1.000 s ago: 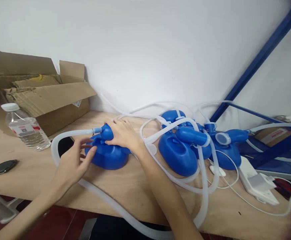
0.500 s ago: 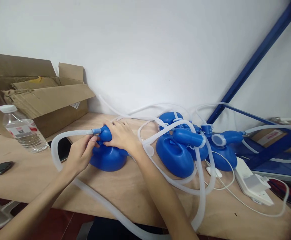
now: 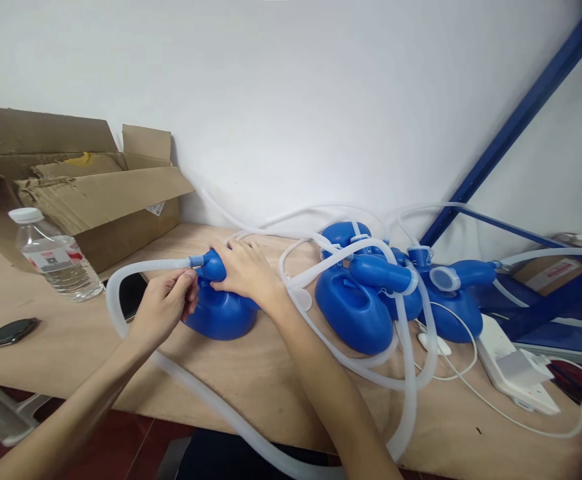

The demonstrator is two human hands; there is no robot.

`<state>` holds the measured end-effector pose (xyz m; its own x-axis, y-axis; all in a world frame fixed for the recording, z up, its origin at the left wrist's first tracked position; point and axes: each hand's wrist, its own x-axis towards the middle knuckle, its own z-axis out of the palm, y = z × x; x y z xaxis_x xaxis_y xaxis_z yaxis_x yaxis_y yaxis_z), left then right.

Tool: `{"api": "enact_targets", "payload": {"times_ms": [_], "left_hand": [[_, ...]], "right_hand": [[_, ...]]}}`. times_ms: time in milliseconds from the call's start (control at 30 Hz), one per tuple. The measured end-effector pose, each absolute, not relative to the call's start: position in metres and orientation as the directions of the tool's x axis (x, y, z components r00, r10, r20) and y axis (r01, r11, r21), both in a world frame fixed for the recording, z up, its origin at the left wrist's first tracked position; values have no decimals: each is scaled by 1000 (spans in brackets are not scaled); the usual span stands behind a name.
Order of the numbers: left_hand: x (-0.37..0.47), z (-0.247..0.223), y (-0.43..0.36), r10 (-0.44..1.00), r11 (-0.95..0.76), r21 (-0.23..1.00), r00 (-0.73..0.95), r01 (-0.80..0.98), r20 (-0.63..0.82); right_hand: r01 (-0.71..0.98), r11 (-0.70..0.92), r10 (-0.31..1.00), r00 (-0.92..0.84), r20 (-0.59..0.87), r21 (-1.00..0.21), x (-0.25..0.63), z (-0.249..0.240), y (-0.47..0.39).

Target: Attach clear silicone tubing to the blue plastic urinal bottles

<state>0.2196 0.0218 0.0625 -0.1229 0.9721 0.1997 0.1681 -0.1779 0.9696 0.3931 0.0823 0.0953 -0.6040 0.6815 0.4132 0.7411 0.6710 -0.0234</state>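
Observation:
A blue plastic urinal bottle (image 3: 223, 319) lies on the table in front of me. My right hand (image 3: 245, 267) is wrapped over its rounded blue neck and holds it. A translucent ribbed hose (image 3: 141, 267) joins the neck through a lighter blue end piece (image 3: 197, 261), where a thin band seems to circle the joint. Just below that joint my left hand (image 3: 173, 299) is closed in a pinch, thumb against the curled fingers. What it pinches is too small or hidden to make out. The hose loops left, passes behind my left forearm and runs down past the table's front edge.
More blue urinal bottles (image 3: 353, 310) with tangled hoses (image 3: 408, 373) crowd the right. Beside them lies a white power strip (image 3: 515, 373) with a cable. On the left are an open cardboard box (image 3: 125, 227), a water bottle (image 3: 58, 260), a dark round object (image 3: 14, 331) and a phone (image 3: 129, 293).
My left hand has drawn slightly down from the hose joint, its fingers now curled tighter. My right hand keeps its hold on the neck. The whole view has shifted slightly.

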Motion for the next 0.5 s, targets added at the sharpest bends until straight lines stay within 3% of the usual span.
{"api": "enact_targets", "payload": {"times_ms": [167, 267, 500], "left_hand": [[238, 87, 23, 987, 103, 954, -92, -282, -133], [246, 94, 26, 985, 125, 947, -77, -297, -155], [243, 79, 27, 988, -20, 987, -156, -159, -6]], "right_hand": [[761, 649, 696, -599, 397, 10, 392, 99, 78], [775, 631, 704, -593, 391, 39, 391, 101, 77], [763, 645, 683, -602, 413, 47, 392, 97, 81]]}}
